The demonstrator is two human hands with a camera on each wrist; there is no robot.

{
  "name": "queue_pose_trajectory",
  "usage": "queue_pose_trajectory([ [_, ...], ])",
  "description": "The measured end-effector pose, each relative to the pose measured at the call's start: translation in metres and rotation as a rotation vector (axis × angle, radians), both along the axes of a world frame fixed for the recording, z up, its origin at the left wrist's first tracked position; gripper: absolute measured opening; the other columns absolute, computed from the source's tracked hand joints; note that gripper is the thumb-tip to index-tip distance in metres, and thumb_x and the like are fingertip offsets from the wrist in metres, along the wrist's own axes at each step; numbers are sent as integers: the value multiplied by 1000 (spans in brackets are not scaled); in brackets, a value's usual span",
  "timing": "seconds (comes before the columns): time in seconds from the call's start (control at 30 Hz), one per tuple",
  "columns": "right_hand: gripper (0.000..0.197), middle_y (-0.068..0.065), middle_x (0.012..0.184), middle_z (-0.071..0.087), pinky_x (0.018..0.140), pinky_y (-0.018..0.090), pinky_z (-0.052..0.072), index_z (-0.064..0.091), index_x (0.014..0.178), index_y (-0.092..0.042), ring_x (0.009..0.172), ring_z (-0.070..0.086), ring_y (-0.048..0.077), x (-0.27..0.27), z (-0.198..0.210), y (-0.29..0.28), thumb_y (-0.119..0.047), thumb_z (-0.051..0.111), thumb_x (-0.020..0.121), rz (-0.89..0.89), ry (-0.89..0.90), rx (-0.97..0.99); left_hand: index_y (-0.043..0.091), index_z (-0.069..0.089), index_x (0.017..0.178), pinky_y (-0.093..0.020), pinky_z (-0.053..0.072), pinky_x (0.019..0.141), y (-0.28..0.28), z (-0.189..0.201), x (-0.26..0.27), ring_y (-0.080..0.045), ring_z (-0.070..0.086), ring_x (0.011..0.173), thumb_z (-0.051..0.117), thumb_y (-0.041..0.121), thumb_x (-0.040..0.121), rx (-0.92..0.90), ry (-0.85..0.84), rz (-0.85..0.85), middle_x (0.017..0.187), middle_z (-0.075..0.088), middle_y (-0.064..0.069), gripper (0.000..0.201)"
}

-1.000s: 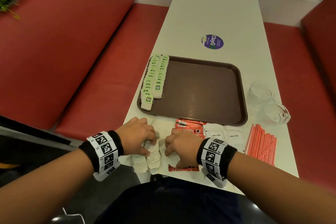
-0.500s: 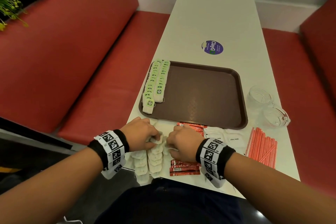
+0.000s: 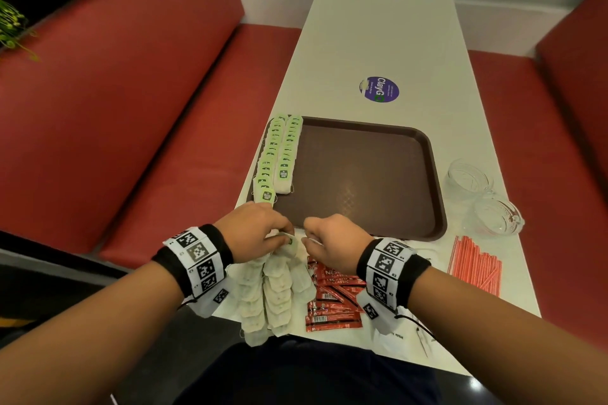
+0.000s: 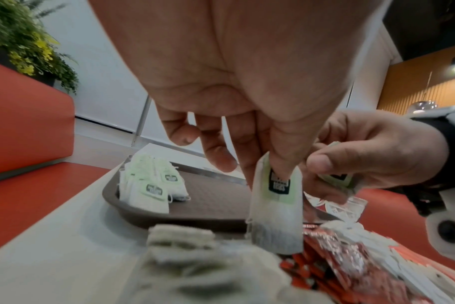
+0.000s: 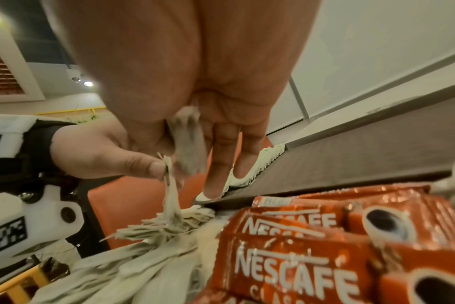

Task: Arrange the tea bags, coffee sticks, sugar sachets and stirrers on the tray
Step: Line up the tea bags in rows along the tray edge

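At the lower centre of the head view the left hand [image 3: 255, 232] pinches 1 tea bag [image 4: 275, 207] by its green tag, thumb and fingers [image 4: 216, 156] clenched on the top edge so the bag hangs upright over the loose tea bag pile [image 3: 269, 293] on the desk [image 3: 378, 43]. Just to its right the right hand [image 3: 332, 243] pinches a second tea bag [image 4: 335, 179], its fingers curled round the tag; the 2 hands are near each other but apart.

The brown tray [image 3: 437, 200] lies in the middle of the frame, beyond the hands. Along its left edge stand 2 overlapping rows of tea bags [image 3: 279, 154] with green tags facing up; the rest of the tray floor is bare. Red Nescafé coffee sticks [image 3: 332, 302] lie in a heap at the lower centre, touching the right side of the loose pile and partly under the right wrist. White sugar sachets [image 3: 398, 339] show only partly behind the right forearm. The red stirrers [image 3: 477, 266] lie in a bundle at the right, near the tray's near-right corner. 2 clear glass cups [image 3: 483, 197] sit at the right of the tray, and a purple round sticker [image 3: 379, 89] is on the desk above it.
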State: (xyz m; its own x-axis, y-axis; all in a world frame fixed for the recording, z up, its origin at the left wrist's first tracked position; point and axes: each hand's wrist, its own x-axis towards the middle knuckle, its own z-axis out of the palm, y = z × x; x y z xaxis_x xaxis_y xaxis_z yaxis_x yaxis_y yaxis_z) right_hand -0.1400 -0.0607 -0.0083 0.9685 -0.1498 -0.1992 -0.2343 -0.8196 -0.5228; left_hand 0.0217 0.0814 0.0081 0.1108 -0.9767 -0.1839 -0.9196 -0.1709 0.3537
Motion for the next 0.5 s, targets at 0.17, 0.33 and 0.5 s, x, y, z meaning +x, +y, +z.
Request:
queue_pose_trajectory([
  [0.17,30,-9,72,49,54,27,31,36,90,-26,59,43,8,7,4,-11,-34,65,92,-54,-36,93,32,71,105,-26,37,75,-8,11,9,-5,47,82,61,37,95,-71,59,-17,82,60,14,15],
  [0.33,29,-6,92,61,73,30,44,53,99,-24,84,57,16,16,3,-16,-44,71,87,-27,-59,61,37,70,103,-29,45,75,-16,19,11,-2,48,80,62,39,93,-134,115,-40,77,60,13,13],
  [0.5,23,1,84,62,72,40,49,63,90,-14,78,58,22,22,0,-21,-37,65,91,-40,-115,36,37,71,100,-30,48,74,-25,24,18,-1,52,81,63,37,93,-213,168,-45,80,62,18,11],
])
